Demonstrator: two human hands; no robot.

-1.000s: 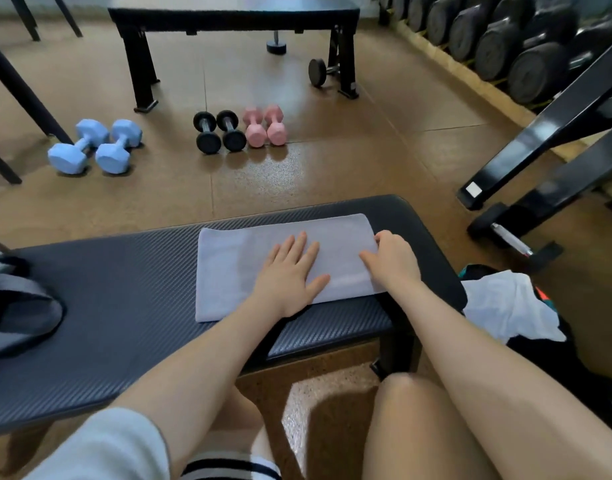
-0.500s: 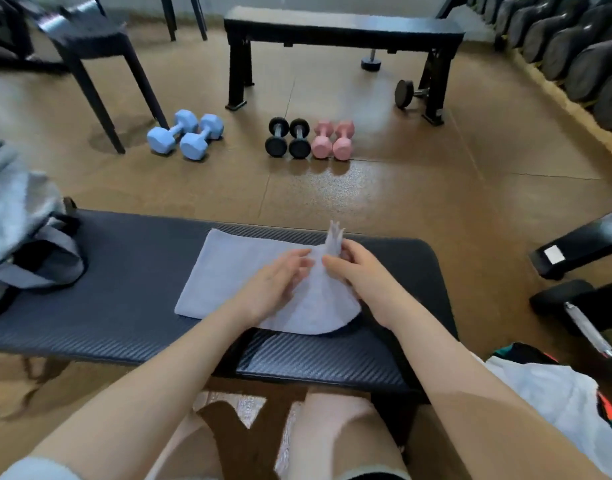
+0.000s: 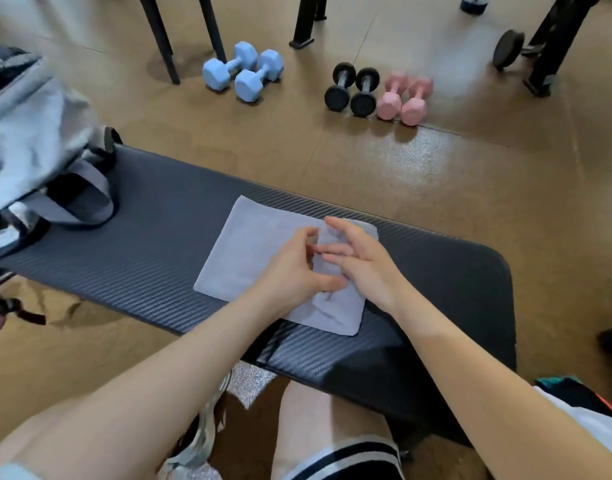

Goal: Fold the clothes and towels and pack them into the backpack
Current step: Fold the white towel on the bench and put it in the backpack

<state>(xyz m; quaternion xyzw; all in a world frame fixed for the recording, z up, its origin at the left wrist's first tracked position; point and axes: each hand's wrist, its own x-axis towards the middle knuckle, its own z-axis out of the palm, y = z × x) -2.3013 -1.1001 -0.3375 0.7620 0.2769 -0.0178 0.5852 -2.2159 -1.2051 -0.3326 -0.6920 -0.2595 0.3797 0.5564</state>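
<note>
bench [image 3: 166,237] | on it: towel [image 3: 249,251], backpack [image 3: 31,140]

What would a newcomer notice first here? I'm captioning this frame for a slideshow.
Two hands, the left hand and right hand, meet over a pale grey towel on a dark bench. A grey backpack sits at the bench's left end; blue dumbbells lie on the floor beyond.

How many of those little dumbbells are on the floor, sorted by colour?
Blue dumbbells: 2
Black dumbbells: 2
Pink dumbbells: 2
Total: 6
</note>
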